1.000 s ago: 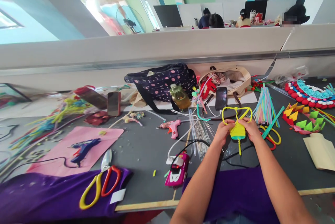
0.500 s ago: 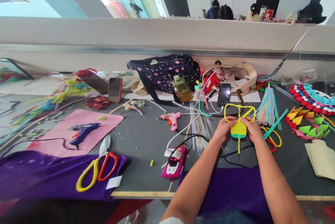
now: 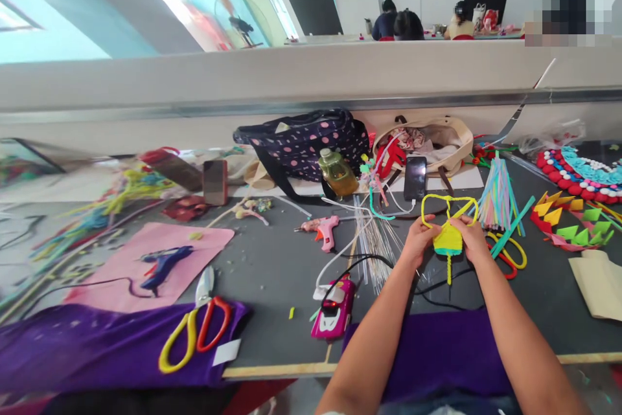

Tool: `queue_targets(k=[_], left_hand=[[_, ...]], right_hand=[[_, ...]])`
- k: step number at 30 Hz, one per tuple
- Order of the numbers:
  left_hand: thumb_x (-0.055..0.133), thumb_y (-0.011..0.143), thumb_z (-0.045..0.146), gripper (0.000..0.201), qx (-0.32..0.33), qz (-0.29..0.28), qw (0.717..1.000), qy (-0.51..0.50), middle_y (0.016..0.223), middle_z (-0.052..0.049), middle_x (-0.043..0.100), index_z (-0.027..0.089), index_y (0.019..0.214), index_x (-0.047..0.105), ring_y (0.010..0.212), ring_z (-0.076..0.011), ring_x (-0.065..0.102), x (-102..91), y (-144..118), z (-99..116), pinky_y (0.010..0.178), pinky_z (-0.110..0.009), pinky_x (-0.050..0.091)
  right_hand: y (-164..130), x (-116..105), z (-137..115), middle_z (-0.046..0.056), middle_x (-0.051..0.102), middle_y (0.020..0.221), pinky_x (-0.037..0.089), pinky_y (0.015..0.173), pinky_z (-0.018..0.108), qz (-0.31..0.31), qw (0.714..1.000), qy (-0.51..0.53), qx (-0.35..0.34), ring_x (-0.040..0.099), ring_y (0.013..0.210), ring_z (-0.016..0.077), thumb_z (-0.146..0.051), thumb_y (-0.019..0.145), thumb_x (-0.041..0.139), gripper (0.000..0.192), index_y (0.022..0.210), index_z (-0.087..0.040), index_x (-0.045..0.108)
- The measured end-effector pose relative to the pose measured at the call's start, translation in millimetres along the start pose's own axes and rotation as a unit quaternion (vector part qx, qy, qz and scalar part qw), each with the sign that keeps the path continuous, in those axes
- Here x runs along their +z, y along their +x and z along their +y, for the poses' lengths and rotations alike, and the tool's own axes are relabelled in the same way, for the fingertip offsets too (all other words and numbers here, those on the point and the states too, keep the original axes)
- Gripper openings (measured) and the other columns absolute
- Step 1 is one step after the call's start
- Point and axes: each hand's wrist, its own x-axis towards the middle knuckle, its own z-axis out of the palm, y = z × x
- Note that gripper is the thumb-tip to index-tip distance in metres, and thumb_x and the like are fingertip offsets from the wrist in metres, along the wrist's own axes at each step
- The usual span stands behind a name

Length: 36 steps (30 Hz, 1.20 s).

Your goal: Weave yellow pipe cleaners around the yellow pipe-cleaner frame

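**Two hands grip a yellow pipe-cleaner figure over a crowded craft table**

The left hand and the right hand close their fingers on either side of a yellow pipe-cleaner figure, held just above the dark grey table. The figure has a woven yellow body with a teal band at its base, a thin stem hanging below and two looped wires rising above the hands. Just right of the right hand lie yellow and red loops and a bundle of pastel pipe cleaners. Behind the figure a black phone leans against a beige bag. Left of the left hand a sheaf of thin wires fans across the table, with a small pink glue gun beyond it and a pink toy car nearer the table edge. Farther left sit a polka-dot bag, a bottle of yellow liquid, yellow-and-red scissors on purple cloth, and a blue glue gun on a pink sheet. People sit at a far table in the background.
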Motion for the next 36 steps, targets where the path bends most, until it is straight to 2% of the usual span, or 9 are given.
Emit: queue_targets(k=[3, 9, 14, 17, 22, 25, 29, 32, 36], left_hand=[[0.085, 0.052, 0.028, 0.065, 0.014, -0.008, 1.0, -0.008, 0.077, 0.001, 0.067, 0.018, 0.108, 0.053, 0.062, -0.0134, 0.062, 1.2, -2, 1, 0.059, -0.025, 0.043], [0.083, 0.057, 0.031, 0.059, 0.024, -0.01, 1.0, -0.015, 0.063, 0.007, 0.057, 0.02, 0.107, 0.053, 0.055, -0.0102, 0.056, 4.8, -5, 5, 0.053, -0.021, 0.038], [0.082, 0.058, 0.034, 0.061, 0.038, 0.008, 0.999, -0.005, 0.07, 0.005, 0.061, 0.021, 0.109, 0.052, 0.058, -0.0098, 0.055, 5.8, -7, 6, 0.058, -0.022, 0.04], [0.081, 0.059, 0.034, 0.058, 0.047, 0.017, 0.999, -0.004, 0.069, 0.005, 0.059, 0.022, 0.109, 0.053, 0.059, -0.0099, 0.054, 5.9, -8, 5, 0.06, -0.022, 0.04], [0.077, 0.068, 0.032, 0.045, 0.071, 0.035, 0.996, -0.029, 0.07, 0.004, 0.055, 0.021, 0.106, 0.055, 0.061, -0.0089, 0.05, 10.8, -15, 4, 0.061, -0.021, 0.039], [0.075, 0.072, 0.036, 0.045, 0.062, 0.048, 0.996, -0.048, 0.077, 0.002, 0.057, 0.022, 0.109, 0.055, 0.067, -0.0109, 0.053, 18.4, -20, 0, 0.063, -0.022, 0.041], [0.073, 0.076, 0.038, 0.044, 0.039, 0.027, 0.996, -0.072, 0.083, -0.001, 0.057, 0.022, 0.112, 0.053, 0.071, -0.0119, 0.054, 27.6, -26, -5, 0.066, -0.023, 0.042], [0.07, 0.08, 0.038, 0.043, 0.058, 0.012, 0.996, -0.07, 0.082, -0.001, 0.056, 0.022, 0.115, 0.052, 0.072, -0.0125, 0.052, 26.9, -32, -5, 0.067, -0.024, 0.042], [0.069, 0.081, 0.037, 0.047, 0.06, -0.038, 0.996, -0.052, 0.09, -0.005, 0.06, 0.02, 0.121, 0.05, 0.08, -0.0153, 0.055, 21.5, -39, -3, 0.075, -0.027, 0.043]], right_hand=[[-1, 0, -1, -0.001, 0.062, 0.053, 0.044, 0.053, 0.029, 0.013, 1.0, 0.009, -0.008, 0.057, 0.052, 0.0172, -0.045, 0.055, 0.081, 0.031, 0.059, -0.02, 0.063], [-2, 1, -2, -0.001, 0.063, 0.056, 0.045, 0.056, 0.031, 0.035, 0.999, 0.025, -0.01, 0.059, 0.054, 0.0179, -0.043, 0.058, 0.08, 0.027, 0.063, -0.021, 0.064], [-9, 7, -6, -0.001, 0.061, 0.056, 0.044, 0.054, 0.03, 0.048, 0.998, 0.012, -0.026, 0.057, 0.053, 0.017, -0.041, 0.06, 0.079, 0.026, 0.06, -0.021, 0.062], [-14, 12, -10, -0.001, 0.061, 0.056, 0.043, 0.052, 0.03, 0.06, 0.997, 0.03, -0.029, 0.056, 0.053, 0.0165, -0.038, 0.061, 0.08, 0.024, 0.06, -0.021, 0.063], [-20, 18, -15, 0.001, 0.062, 0.057, 0.047, 0.053, 0.031, 0.085, 0.995, 0.049, -0.002, 0.059, 0.055, 0.0187, -0.036, 0.061, 0.081, 0.024, 0.059, -0.02, 0.063], [-21, 19, -14, 0.001, 0.064, 0.059, 0.048, 0.053, 0.031, 0.115, 0.992, 0.052, 0.022, 0.061, 0.056, 0.0191, -0.037, 0.061, 0.081, 0.024, 0.068, -0.019, 0.067], [-24, 17, -13, 0.002, 0.065, 0.06, 0.048, 0.05, 0.029, 0.179, 0.98, 0.051, 0.07, 0.062, 0.055, 0.0191, -0.036, 0.058, 0.082, 0.029, 0.075, -0.016, 0.07], [-28, 15, -15, 0.002, 0.064, 0.061, 0.047, 0.048, 0.028, 0.212, 0.973, 0.041, 0.087, 0.06, 0.052, 0.017, -0.037, 0.055, 0.083, 0.032, 0.075, -0.016, 0.07], [-33, 16, -18, 0.001, 0.065, 0.067, 0.048, 0.049, 0.028, 0.241, 0.969, 0.029, 0.054, 0.06, 0.055, 0.0162, -0.04, 0.057, 0.082, 0.033, 0.076, -0.016, 0.069]])
